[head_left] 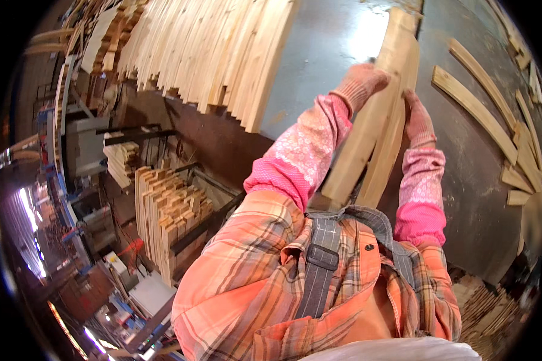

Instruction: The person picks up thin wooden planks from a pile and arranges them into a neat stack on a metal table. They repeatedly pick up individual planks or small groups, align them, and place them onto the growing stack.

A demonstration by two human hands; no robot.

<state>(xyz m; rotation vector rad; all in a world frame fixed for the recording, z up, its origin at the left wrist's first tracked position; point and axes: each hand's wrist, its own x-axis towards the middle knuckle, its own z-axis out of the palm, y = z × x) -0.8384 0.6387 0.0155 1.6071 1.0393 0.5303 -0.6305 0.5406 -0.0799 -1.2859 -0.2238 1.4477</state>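
Two pale wooden boards (358, 159) lie side by side on the grey metal table, running away from my body, with a narrow dark gap between their near ends. My left hand (367, 81), in a pinkish knit glove, is closed in a fist over the left board. A small dark tip shows above that fist; what it belongs to is hidden. Along the outer edge of the right board (397, 126), my right hand (417, 119) grips with its gloved fingers at the side. Pink patterned sleeve covers reach over both forearms.
Long planks (211, 54) lie in a row at the far left of the table (464, 174). Curved wooden pieces (476, 111) and offcuts lie on the right. Below the table's left edge, a rack holds stacked boards (168, 216). More wood strips (488, 313) are stacked at the lower right.
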